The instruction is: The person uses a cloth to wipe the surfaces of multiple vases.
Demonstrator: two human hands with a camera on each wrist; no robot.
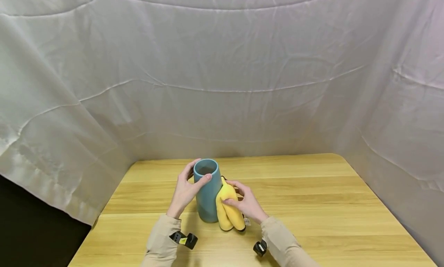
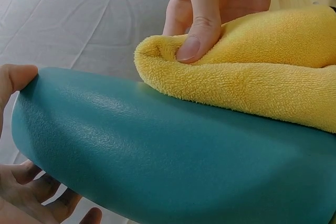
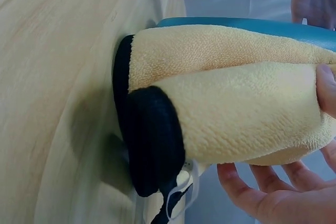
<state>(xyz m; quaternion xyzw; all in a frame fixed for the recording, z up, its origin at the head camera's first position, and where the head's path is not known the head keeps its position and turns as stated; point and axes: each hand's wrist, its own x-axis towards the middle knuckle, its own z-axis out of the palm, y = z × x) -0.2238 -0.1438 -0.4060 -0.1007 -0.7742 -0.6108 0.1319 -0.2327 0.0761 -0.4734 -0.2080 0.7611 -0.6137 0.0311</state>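
Observation:
A tall blue-green vase point(image 1: 207, 201) stands upright on the wooden table. My left hand point(image 1: 184, 193) grips it near the rim, thumb on the near side and fingers round the far left. Close against the vase's right side is a yellow plush banana bunch point(image 1: 225, 213) with black ends, its stem pointing up. My right hand point(image 1: 248, 203) holds the bunch around its upper part, thumb pressing into the fabric in the left wrist view. In the right wrist view, the black ends point(image 3: 155, 140) are close to the tabletop.
The light wooden table point(image 1: 312, 205) reaches back to a pale grey cloth curtain point(image 1: 236, 116), which also hangs at both sides. A small white tag point(image 1: 247, 221) hangs from the plush. Each sleeve carries a black wrist camera point(image 1: 190, 240).

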